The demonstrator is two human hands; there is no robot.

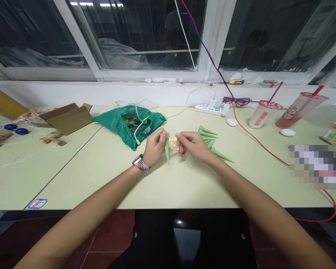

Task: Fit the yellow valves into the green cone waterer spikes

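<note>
While in left hand [154, 145], green spike [167, 151] on thumb side.

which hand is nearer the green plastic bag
Left. The left hand is just in front of the right side of the green plastic bag; the right hand is farther off to the right, beside the green cones.

Desk [168, 190] pale, seamed. On it: cardboard box [72, 118], green bag [113, 124], green spikes [221, 154], power strip [205, 108], two cups [262, 116].
</note>
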